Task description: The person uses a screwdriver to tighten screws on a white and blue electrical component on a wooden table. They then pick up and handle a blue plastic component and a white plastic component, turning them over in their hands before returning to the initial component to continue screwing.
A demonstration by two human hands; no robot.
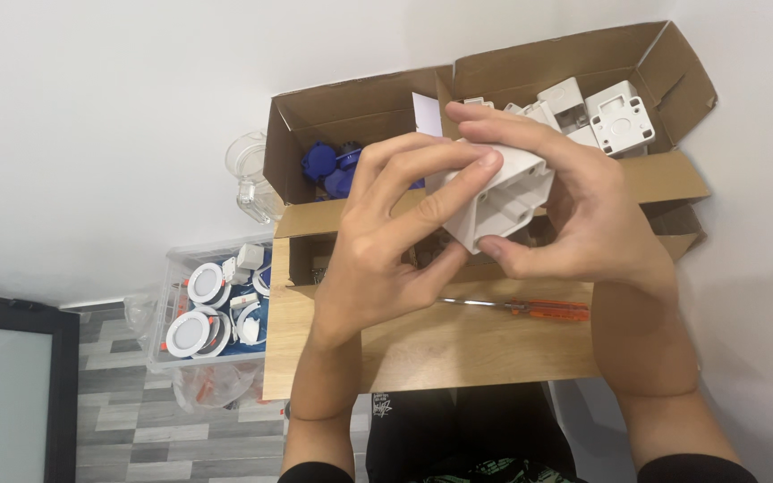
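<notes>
Both of my hands hold one white plastic electrical box (500, 199) up in front of me, above a small wooden table (458, 344). My left hand (395, 237) grips its left side with fingers curled over the top edge. My right hand (574, 201) wraps the right side, thumb pressed under the open face. Below the hands an orange-handled screwdriver (530, 309) lies flat on the table.
An open cardboard box (494, 98) behind the hands holds blue parts (328, 165) and several white plastic boxes (606, 116). A clear bin (212, 309) of round white lamp fittings sits on the grey floor at left. A clear jug (248, 174) stands by the wall.
</notes>
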